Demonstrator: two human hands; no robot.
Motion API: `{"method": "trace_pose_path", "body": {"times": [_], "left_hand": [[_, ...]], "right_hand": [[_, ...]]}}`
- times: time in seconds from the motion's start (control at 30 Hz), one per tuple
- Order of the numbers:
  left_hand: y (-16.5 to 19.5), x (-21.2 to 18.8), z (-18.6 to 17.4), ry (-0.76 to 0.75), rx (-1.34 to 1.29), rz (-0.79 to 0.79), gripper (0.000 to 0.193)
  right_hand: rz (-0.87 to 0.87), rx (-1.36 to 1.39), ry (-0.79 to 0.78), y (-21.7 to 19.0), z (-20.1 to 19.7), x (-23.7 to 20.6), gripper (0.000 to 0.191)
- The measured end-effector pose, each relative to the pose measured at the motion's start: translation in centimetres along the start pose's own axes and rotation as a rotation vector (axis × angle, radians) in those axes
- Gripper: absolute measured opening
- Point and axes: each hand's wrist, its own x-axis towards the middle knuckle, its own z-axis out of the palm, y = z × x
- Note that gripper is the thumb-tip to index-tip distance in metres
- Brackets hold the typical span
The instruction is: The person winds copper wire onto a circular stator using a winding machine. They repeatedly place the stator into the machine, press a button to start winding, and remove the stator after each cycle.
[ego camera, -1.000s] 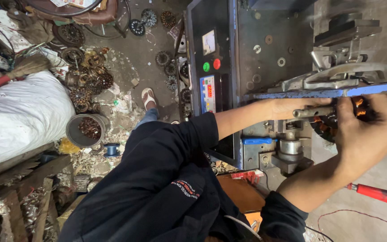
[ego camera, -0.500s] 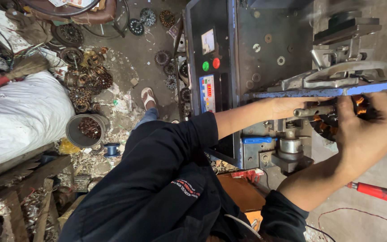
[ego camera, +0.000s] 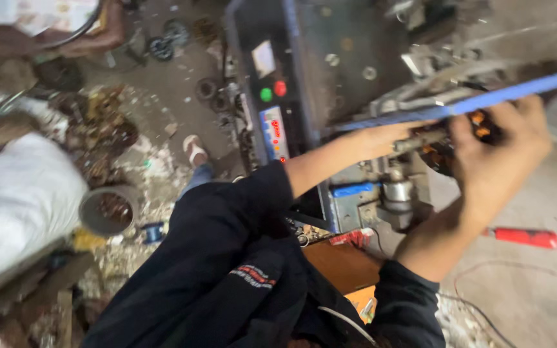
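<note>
My left hand (ego camera: 381,138) reaches under a blue bar (ego camera: 517,90) of the machine and is closed around the end of a short metal shaft (ego camera: 420,140). My right hand (ego camera: 498,154) wraps around a dark round wound part with orange-copper coils (ego camera: 478,122) at the other end of that shaft. Both hands meet in front of the grey machine (ego camera: 336,71), just above a metal cylinder fitting (ego camera: 398,193). The picture is blurred, so the exact finger hold is hard to see.
The machine's control panel has a green button (ego camera: 265,95) and a red button (ego camera: 280,87). A red-handled tool (ego camera: 523,237) lies on the floor at right. A round tin (ego camera: 107,211), a white sack (ego camera: 14,200), scrap metal parts (ego camera: 101,129) and my sandalled foot (ego camera: 195,151) are at left.
The view has swung and blurred. Both hands stay on the shaft and the wound part under the blue bar, in much the same hold.
</note>
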Motion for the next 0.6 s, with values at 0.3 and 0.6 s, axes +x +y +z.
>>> {"method": "trace_pose_path", "body": {"times": [0.3, 0.6], "left_hand": [[8.4, -13.5, 6.9, -0.07, 0.573, -0.276, 0.05], [23.1, -18.6, 18.3, -0.314, 1.37, 0.093, 0.033]], "right_hand": [[0.064, 0.011, -0.008, -2.8, -0.4, 1.1, 0.03], [0.135, 0.05, -0.019, -2.6, -0.4, 0.7, 0.034]]}}
